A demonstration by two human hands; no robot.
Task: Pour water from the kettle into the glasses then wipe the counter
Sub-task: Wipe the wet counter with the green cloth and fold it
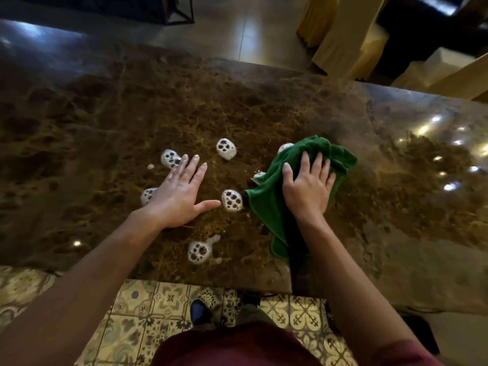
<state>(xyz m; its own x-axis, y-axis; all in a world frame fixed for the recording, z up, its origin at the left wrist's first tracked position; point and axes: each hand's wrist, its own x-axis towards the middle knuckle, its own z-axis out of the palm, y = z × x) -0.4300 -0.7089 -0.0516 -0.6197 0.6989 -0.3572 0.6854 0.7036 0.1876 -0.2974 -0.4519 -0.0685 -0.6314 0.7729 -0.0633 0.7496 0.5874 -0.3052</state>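
Note:
A green cloth (274, 204) lies crumpled on the brown marble counter (132, 114), one end hanging toward the near edge. My right hand (307, 188) presses flat on top of it with fingers spread. My left hand (179, 194) rests flat on the bare counter, fingers straight and spread. Several white foam blobs dot the counter around my left hand: one at the fingertips (170, 158), one further back (226, 148), one beside the thumb (231, 200), one near the front edge (199, 251). Two more peek from under the cloth. No kettle or glasses are in view.
The counter's near edge (211, 282) runs above a patterned tile floor (148, 313), where my shoe shows. Beyond the far edge are a shiny floor and yellow-draped furniture (348, 35) at the upper right. Light reflections speckle the counter's right side.

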